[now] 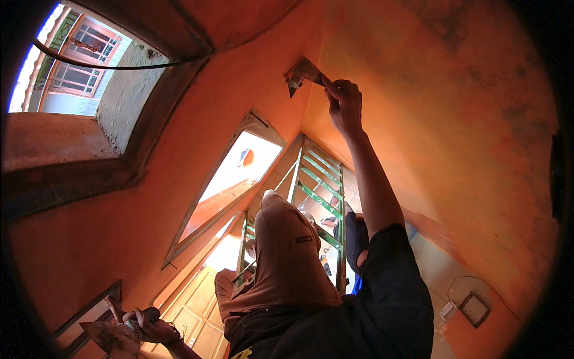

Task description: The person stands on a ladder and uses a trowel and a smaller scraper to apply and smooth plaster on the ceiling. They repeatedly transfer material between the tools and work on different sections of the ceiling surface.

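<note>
My right hand (345, 107) is raised high, its fingers wrapped round the handle of a putty knife (306, 70). The knife's wide blade is at the orange wall, close to the inner corner, with a pale smear of filler near its edge. Low on the left, my left hand (154, 330) is closed round a trowel (107, 335) with a broad, pointed, stained blade. A short light-brown stick-like piece (112, 308) stands up beside that hand; whether it belongs to the trowel I cannot tell.
A green metal ladder (323, 185) stands below, past my bent knee. A window opening (60, 143) is at upper left, with a dark cable (107, 67) across it. A smaller wall opening (209, 224) sits mid-left above wooden doors (194, 317). At right is a wall recess (475, 308).
</note>
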`<control>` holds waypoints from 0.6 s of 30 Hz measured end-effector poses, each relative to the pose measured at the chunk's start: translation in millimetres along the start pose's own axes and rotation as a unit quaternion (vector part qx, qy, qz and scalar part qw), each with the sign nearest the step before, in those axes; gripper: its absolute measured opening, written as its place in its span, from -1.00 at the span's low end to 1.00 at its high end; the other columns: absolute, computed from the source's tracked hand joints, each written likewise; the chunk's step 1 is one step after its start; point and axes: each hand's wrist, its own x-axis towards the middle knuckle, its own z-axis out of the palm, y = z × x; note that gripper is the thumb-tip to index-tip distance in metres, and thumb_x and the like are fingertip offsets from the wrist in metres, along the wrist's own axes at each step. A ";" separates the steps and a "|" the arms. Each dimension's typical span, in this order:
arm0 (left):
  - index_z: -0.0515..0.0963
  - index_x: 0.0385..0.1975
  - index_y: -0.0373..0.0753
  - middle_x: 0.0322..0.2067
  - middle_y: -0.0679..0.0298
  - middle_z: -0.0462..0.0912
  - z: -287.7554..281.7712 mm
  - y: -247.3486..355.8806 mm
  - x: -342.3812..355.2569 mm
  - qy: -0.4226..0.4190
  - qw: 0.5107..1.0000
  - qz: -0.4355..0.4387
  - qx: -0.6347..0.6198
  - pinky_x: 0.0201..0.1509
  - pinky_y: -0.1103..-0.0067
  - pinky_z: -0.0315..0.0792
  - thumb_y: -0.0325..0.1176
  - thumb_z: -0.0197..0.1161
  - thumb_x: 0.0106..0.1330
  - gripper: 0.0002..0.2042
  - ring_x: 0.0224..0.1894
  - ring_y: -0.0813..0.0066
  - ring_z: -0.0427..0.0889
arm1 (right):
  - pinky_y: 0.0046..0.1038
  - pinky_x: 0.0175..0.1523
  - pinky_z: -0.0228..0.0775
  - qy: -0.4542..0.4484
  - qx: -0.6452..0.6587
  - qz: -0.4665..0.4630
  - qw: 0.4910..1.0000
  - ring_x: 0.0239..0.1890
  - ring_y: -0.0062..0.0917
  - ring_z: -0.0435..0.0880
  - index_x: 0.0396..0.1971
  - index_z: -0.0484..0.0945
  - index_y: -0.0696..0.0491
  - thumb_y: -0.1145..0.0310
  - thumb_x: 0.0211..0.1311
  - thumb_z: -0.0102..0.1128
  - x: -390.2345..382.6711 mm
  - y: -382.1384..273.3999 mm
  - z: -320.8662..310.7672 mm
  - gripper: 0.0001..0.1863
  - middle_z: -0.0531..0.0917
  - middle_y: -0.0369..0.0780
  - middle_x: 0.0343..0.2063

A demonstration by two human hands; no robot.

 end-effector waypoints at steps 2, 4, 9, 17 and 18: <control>0.27 -0.51 -0.35 0.06 -0.08 0.36 3.3 8.9 4.0 -0.003 1.000 0.001 -0.008 -0.08 0.48 0.28 -0.43 -0.01 0.26 -0.85 -0.13 0.30 0.33 | -0.27 -0.14 0.31 0.000 -0.014 0.001 1.000 -0.19 -0.34 0.53 -0.13 0.64 -0.11 0.45 0.12 0.22 0.0 7.1 0.2 -0.72 0.61 -0.24 -0.29; 0.42 -0.34 -0.31 -0.21 0.09 0.39 5.7 23.4 7.3 -0.004 1.000 0.013 -0.020 -0.18 0.45 0.32 -0.43 -0.07 0.36 -0.87 -0.29 0.33 0.35 | -0.26 -0.16 0.34 0.023 -0.004 0.003 1.000 -0.22 -0.31 0.54 -0.10 0.62 -0.09 0.45 0.12 0.22 -0.1 4.8 -3.0 -0.69 0.61 -0.21 -0.30; 0.51 -0.16 -0.29 -0.35 0.18 0.45 2.3 20.9 4.2 -0.001 0.988 0.144 0.058 -0.25 0.43 0.40 -0.45 -0.07 0.43 -0.81 -0.35 0.33 0.44 | -0.34 -0.24 0.42 -0.041 0.123 0.151 0.980 -0.31 -0.36 0.56 0.03 0.53 -0.02 0.39 0.27 0.11 -3.0 -20.0 -23.4 -0.68 0.60 -0.20 -0.33; 0.46 -0.33 -0.35 -0.30 0.11 0.44 5.8 -0.4 -0.7 0.009 0.992 0.103 0.067 -0.14 0.39 0.35 -0.42 -0.01 0.35 -0.85 -0.17 0.26 0.45 | -0.43 -0.25 0.51 -0.304 0.428 0.436 0.731 -0.32 -0.51 0.57 0.13 0.39 0.15 0.30 0.37 0.00 28.1 -75.5 -109.4 -0.60 0.58 -0.19 -0.22; 0.45 -0.39 -0.37 -0.30 0.10 0.43 8.0 5.2 -1.6 0.014 0.993 0.098 0.066 -0.11 0.38 0.32 -0.40 -0.01 0.34 -0.83 -0.15 0.26 0.43 | -0.50 -0.37 0.48 -0.284 0.441 0.418 0.742 -0.36 -0.54 0.57 0.09 0.41 0.16 0.25 0.35 0.01 31.8 -88.2 -116.2 -0.60 0.59 -0.19 -0.25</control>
